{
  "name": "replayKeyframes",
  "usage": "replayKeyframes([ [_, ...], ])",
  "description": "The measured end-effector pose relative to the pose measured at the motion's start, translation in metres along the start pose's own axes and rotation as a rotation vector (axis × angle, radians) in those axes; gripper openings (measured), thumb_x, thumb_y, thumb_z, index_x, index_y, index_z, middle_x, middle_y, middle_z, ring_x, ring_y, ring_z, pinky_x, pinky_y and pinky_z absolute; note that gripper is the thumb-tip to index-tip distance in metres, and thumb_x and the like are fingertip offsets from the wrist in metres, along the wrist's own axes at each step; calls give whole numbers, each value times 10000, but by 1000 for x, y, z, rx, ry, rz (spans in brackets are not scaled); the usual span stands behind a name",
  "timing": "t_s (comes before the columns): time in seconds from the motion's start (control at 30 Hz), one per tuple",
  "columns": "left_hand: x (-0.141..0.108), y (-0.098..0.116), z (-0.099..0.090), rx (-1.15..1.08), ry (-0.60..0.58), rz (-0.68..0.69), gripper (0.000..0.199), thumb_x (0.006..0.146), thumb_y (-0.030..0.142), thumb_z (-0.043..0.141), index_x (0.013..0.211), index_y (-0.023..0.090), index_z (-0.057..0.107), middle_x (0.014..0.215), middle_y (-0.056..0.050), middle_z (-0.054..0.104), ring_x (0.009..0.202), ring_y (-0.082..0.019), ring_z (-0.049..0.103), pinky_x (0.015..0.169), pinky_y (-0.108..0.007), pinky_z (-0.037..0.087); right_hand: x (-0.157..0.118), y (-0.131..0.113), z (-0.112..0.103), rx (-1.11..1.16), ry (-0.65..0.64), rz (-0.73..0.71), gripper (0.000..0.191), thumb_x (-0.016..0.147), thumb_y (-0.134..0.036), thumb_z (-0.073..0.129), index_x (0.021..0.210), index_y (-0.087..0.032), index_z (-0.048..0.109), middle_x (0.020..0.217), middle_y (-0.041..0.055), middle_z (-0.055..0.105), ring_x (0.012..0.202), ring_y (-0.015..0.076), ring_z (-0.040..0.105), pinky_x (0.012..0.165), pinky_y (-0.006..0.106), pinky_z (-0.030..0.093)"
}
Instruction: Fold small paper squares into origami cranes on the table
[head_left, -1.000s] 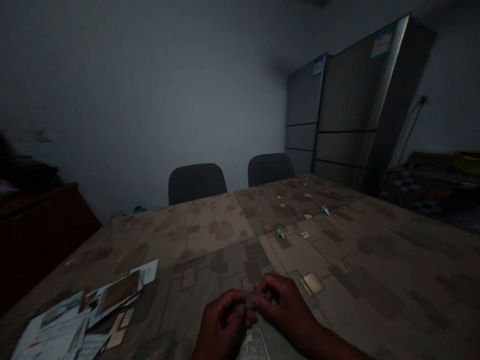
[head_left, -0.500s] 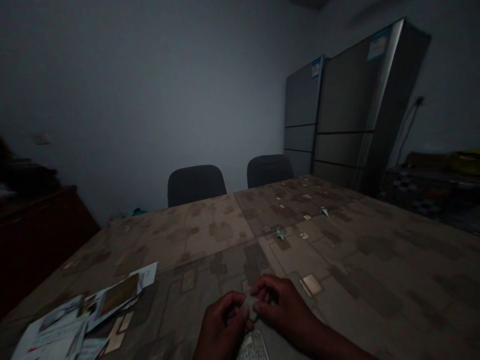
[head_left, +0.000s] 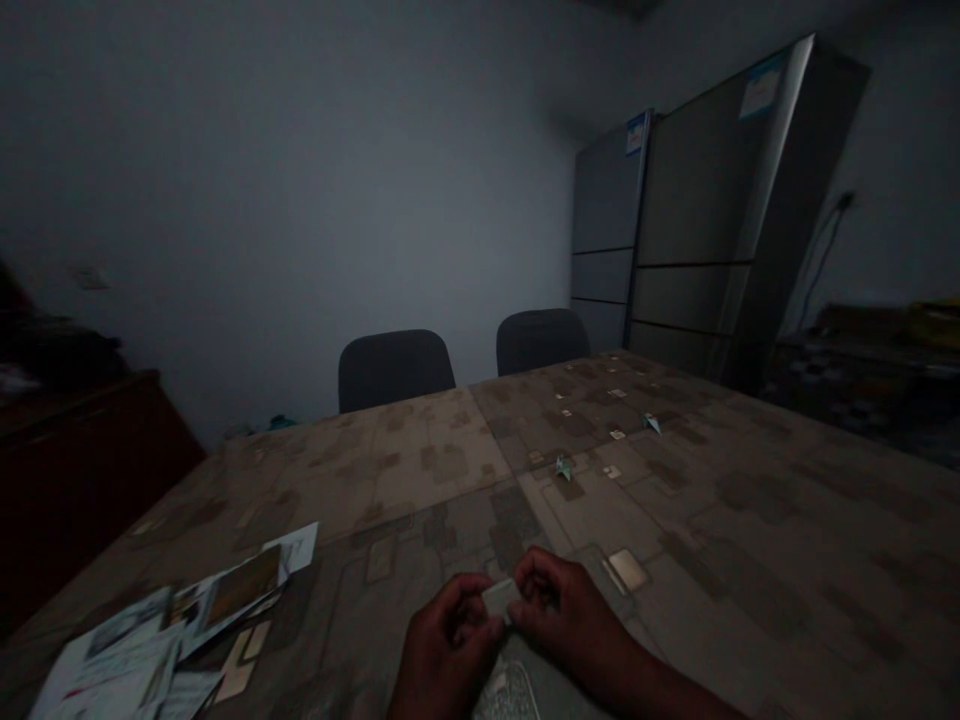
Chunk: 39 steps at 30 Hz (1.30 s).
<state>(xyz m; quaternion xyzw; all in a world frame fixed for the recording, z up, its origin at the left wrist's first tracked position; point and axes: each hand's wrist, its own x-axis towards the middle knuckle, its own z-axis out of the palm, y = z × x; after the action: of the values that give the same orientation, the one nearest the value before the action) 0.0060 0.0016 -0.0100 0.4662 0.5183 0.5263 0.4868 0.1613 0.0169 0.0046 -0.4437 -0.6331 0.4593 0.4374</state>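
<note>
A small pale folded piece, perhaps paper (head_left: 498, 597), is held between both hands above the near part of the table. My left hand (head_left: 448, 640) pinches its left side with thumb and fingers. On its right side, my right hand (head_left: 566, 610) grips it with the fingers curled. Farther off on the table stands a small green folded figure (head_left: 563, 468), and beyond it to the right lies a light blue folded one (head_left: 652, 425).
Loose papers and cards (head_left: 120, 650) are piled at the near left of the patterned table (head_left: 420, 480). Two dark chairs (head_left: 396, 370) (head_left: 543, 341) stand at its far edge. Behind at the right is a tall grey fridge (head_left: 694, 200).
The pale piece has turned between my fingers and now shows a wider, flatter face. Both hands have shifted slightly, and the camera view has moved a little.
</note>
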Motion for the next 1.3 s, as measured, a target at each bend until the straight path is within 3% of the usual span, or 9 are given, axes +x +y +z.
replayKeyframes([
  [0.23,4,-6,-3,-27,-66,66,334,633,291,760,907,198,594,594,60,555,496,-115,517,466,-197,365,-2,-2,-5,-10,11,9,131,650,-90,601,743,-172,562,589,-73,476,559,109,444,515,204,308],
  [0.47,6,-7,-7,-75,-169,-15,225,652,167,680,826,200,541,582,79,544,478,-118,584,455,-206,425,-1,-4,-8,-53,-22,31,125,696,-137,595,817,-155,621,622,-47,521,599,127,485,548,218,355],
  [0.6,2,-4,-6,18,-263,20,317,630,90,650,884,209,501,579,89,557,445,-100,560,445,-198,410,-1,-5,-4,-112,-31,6,100,639,-74,611,702,-152,615,581,-56,506,568,116,485,525,205,340],
  [0.77,2,5,-5,-90,-173,-1,286,683,176,663,896,213,476,608,66,590,483,-105,566,465,-199,417,-3,-3,-4,-91,7,48,110,658,-53,553,630,-159,551,535,-62,486,518,104,469,479,191,309],
  [0.9,6,4,-14,-80,-205,-60,258,667,212,676,848,200,492,543,82,554,423,-92,520,436,-192,361,-4,-3,-10,-35,-106,61,134,667,-46,554,734,-161,577,548,-74,501,505,97,475,481,187,316],
  [1.0,7,3,-21,102,-277,-38,139,674,230,620,733,184,503,510,82,490,418,-89,460,432,-200,325,-6,-9,-15,-153,-74,-19,196,696,-31,546,809,-160,640,611,-54,537,579,111,509,523,196,335],
  [1.1,7,4,-24,329,-276,-17,35,665,200,541,660,167,530,489,89,407,422,-88,387,434,-208,280,-9,-12,-14,-287,-59,-142,207,730,-30,560,823,-173,677,705,-18,601,695,137,554,624,227,387],
  [1.2,6,6,-26,420,-250,9,79,648,141,518,623,138,593,513,51,463,478,-109,420,472,-221,290,-14,-5,-8,-388,-166,-316,204,752,-28,579,849,-175,682,783,9,636,832,162,564,762,271,401],
  [1.3,1,10,-30,530,-267,50,138,690,116,517,652,135,648,573,7,564,547,-144,515,524,-238,357,-20,6,-5,-498,-231,-368,214,765,-70,615,949,-167,667,894,43,627,915,187,540,845,318,392],
])
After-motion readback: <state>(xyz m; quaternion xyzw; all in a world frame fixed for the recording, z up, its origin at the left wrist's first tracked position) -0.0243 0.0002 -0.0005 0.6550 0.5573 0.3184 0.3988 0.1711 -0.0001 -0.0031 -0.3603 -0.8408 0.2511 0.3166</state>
